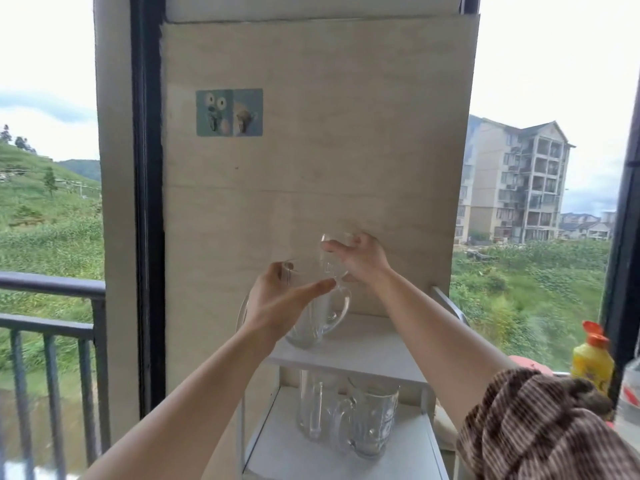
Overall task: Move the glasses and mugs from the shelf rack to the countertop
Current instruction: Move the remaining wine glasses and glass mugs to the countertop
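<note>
A white shelf rack (349,355) stands against the beige wall panel. My right hand (360,259) holds a clear glass (330,258) lifted above the top shelf. My left hand (277,299) grips another clear glass (289,271) just left of it. Below the hands, a clear mug with a handle (322,320) stands on the top shelf. On the lower shelf stand a tall glass (311,407) and a patterned glass mug (374,424).
A yellow bottle with an orange cap (592,362) and a clear plastic bottle (628,400) stand at the right edge. A dark balcony railing (52,306) runs at the left. Two wall hooks on a sticker (229,112) hang above.
</note>
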Demonstrator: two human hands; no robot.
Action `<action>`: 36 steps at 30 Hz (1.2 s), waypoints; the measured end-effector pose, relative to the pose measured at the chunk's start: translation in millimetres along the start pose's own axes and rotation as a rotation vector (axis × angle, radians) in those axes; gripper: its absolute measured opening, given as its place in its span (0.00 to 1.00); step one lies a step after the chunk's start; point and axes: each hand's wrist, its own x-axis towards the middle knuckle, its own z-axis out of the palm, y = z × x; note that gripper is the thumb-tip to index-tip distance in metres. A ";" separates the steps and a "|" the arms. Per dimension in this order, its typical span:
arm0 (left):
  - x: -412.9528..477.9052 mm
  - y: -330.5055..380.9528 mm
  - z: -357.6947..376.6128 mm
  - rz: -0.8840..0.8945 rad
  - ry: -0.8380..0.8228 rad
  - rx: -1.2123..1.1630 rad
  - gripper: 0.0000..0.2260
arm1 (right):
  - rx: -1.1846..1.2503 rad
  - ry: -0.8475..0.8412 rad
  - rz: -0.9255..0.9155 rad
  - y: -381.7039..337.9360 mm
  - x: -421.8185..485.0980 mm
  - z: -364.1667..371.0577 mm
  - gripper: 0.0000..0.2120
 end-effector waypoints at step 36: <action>-510.7 210.9 295.4 0.211 -0.659 -0.393 0.52 | -0.198 0.649 0.162 72.9 -527.3 -577.9 0.27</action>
